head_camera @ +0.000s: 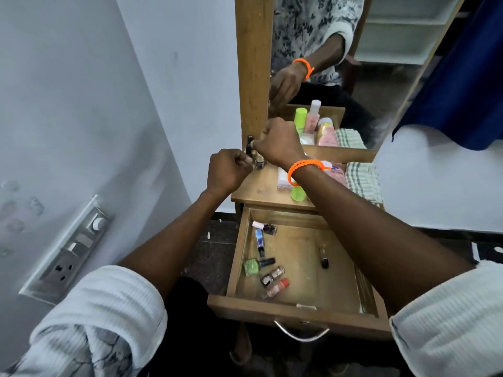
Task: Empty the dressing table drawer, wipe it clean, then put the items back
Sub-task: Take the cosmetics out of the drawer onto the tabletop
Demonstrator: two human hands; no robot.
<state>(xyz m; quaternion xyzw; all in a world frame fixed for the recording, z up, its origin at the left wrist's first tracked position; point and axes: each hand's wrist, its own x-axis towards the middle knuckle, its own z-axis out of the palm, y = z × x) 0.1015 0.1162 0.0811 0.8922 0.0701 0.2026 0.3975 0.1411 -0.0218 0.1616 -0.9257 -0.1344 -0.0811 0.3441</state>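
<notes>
Several small bottles lie in the open drawer (299, 303), which is pulled out toward me below the dressing table top (261, 186). Along its left side, from far to near, I see a dark nail polish with a pale cap (265, 227), a blue bottle (260, 242), a green bottle (251, 266) with a dark cap, a glittery bottle (273, 276) and a pinkish one with a red cap (276, 288). One thin dark tube (323, 257) lies apart, nearer the right side. A metal handle (300, 331) hangs on the drawer's near face.

Both my hands are up over the far left corner of the table top. My left hand (226, 172) is curled into a loose fist, fingertips pinched narrow just beside a small bottle (259, 162) standing there; I cannot tell whether they grip it. My right hand (275, 142), with an orange wristband (302, 168), is closed around something small at a dark bottle (249, 145) next to the mirror frame (253, 63); what exactly it holds is hidden.

On the table top to the right lie a white packet (283, 179), a green tube (298, 193), a pink bottle (337, 172) and a checked cloth (362, 180). A switch panel (70, 248) sits on the wall at left.
</notes>
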